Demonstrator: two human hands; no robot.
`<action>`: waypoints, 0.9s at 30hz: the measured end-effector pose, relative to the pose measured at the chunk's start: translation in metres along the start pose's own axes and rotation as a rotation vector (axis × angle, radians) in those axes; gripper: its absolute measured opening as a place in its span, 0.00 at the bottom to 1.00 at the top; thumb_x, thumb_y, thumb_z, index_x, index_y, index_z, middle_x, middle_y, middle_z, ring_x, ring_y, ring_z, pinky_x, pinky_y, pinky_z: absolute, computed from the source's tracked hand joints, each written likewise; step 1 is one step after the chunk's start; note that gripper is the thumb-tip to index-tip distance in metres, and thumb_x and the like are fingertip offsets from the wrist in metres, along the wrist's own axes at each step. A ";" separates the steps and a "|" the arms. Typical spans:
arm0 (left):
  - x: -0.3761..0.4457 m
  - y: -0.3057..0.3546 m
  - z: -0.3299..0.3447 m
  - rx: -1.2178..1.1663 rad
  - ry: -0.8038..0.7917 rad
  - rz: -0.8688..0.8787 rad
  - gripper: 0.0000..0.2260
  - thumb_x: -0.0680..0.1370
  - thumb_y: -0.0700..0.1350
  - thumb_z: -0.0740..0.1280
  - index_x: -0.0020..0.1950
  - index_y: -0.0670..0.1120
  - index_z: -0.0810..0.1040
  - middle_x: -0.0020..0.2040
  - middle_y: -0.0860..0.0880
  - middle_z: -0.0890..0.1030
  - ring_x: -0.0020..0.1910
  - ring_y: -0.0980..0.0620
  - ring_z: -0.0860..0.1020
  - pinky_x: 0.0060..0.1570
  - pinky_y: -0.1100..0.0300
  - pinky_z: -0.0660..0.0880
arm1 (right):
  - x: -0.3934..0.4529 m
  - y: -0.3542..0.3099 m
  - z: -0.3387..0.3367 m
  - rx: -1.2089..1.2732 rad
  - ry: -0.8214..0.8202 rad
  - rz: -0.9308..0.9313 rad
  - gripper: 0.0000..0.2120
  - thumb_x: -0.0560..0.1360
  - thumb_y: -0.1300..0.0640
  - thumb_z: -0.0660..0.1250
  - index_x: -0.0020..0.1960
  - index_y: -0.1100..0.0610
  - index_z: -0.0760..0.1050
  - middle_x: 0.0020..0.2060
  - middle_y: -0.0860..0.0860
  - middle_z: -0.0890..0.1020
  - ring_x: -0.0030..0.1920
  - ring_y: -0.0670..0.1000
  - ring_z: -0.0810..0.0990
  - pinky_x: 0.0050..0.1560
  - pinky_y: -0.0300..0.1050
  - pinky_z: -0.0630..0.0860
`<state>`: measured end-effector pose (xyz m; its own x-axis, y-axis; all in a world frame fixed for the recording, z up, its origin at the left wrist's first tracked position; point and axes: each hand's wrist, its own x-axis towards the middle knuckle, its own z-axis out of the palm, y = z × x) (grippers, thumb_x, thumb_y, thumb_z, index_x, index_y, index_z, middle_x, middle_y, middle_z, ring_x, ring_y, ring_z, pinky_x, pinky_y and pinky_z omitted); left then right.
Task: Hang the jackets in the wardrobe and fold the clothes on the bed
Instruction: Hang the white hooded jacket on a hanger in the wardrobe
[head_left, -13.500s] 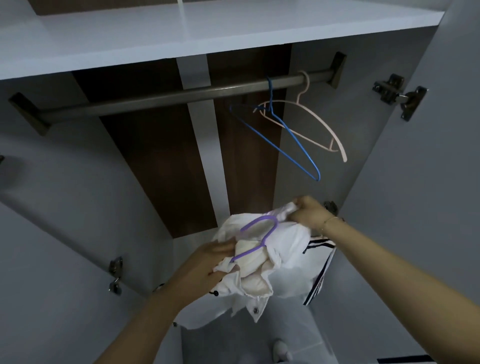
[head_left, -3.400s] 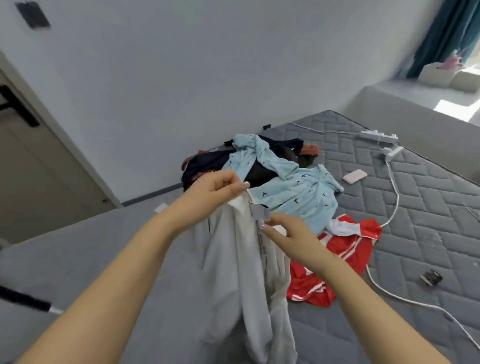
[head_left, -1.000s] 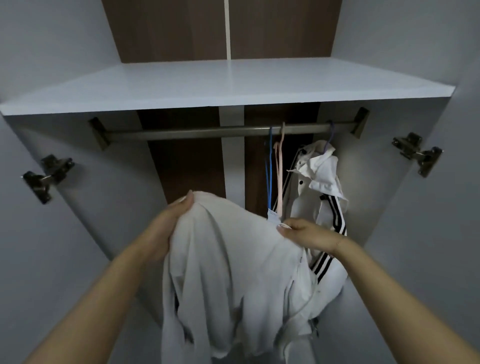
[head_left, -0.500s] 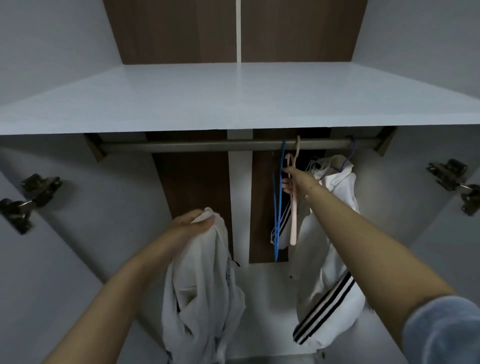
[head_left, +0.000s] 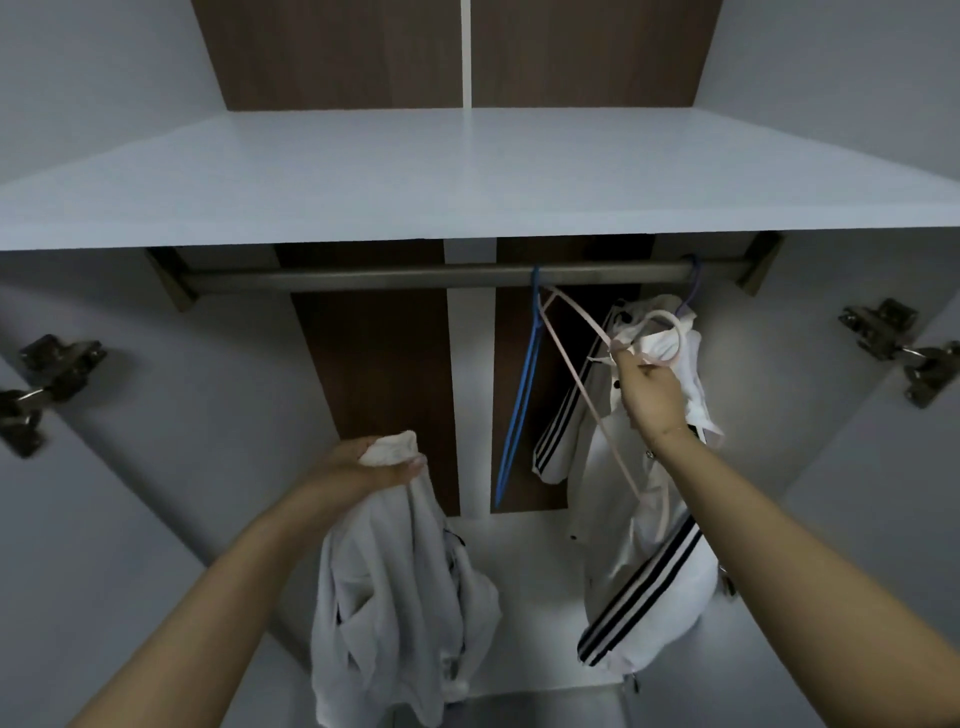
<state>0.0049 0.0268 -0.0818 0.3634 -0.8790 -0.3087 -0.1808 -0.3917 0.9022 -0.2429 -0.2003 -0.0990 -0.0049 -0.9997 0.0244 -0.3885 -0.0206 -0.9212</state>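
Note:
My left hand (head_left: 370, 463) grips a bunched light grey jacket (head_left: 400, 613) by its top, and the cloth hangs down below it inside the wardrobe. My right hand (head_left: 649, 391) holds a pink hanger (head_left: 589, 364) by the base of its hook, clear of the metal rail (head_left: 363, 274). Behind that hand a white jacket with black stripes (head_left: 644, 587) hangs at the rail's right end on a purple hanger (head_left: 693, 283). A blue hanger (head_left: 522, 395) hangs empty on the rail left of it.
A white shelf (head_left: 467, 176) juts out just above the rail. Door hinges stick out on the left wall (head_left: 47, 384) and the right wall (head_left: 898, 345). The wardrobe back is brown wood with a white strip (head_left: 470, 384).
My right hand has taken the pink hanger off the rail and pulled it down and to the right. My left hand still holds the grey jacket, a little lower.

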 end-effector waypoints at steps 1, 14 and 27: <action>0.003 -0.003 0.000 -0.035 0.028 -0.036 0.28 0.63 0.59 0.73 0.59 0.48 0.78 0.53 0.48 0.82 0.52 0.48 0.80 0.49 0.57 0.78 | -0.010 0.007 -0.004 0.056 -0.011 0.000 0.27 0.77 0.39 0.61 0.26 0.54 0.63 0.21 0.49 0.69 0.27 0.51 0.70 0.33 0.45 0.67; 0.030 -0.042 0.008 -0.364 0.076 -0.165 0.14 0.77 0.56 0.68 0.49 0.45 0.80 0.43 0.44 0.83 0.42 0.49 0.82 0.43 0.56 0.76 | -0.166 0.098 -0.032 0.076 -0.605 0.076 0.31 0.77 0.37 0.58 0.22 0.55 0.61 0.19 0.53 0.61 0.22 0.49 0.61 0.32 0.40 0.66; -0.042 -0.020 0.038 -0.277 0.212 -0.069 0.21 0.75 0.55 0.71 0.60 0.41 0.79 0.52 0.40 0.84 0.51 0.43 0.83 0.54 0.51 0.79 | -0.182 0.099 -0.070 -0.029 -0.830 -0.009 0.27 0.71 0.34 0.66 0.21 0.49 0.64 0.21 0.48 0.65 0.24 0.48 0.66 0.35 0.43 0.68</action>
<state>-0.0416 0.0609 -0.0989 0.5532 -0.7656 -0.3283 0.0947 -0.3338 0.9379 -0.3451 -0.0191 -0.1677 0.6754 -0.6849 -0.2733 -0.4089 -0.0393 -0.9117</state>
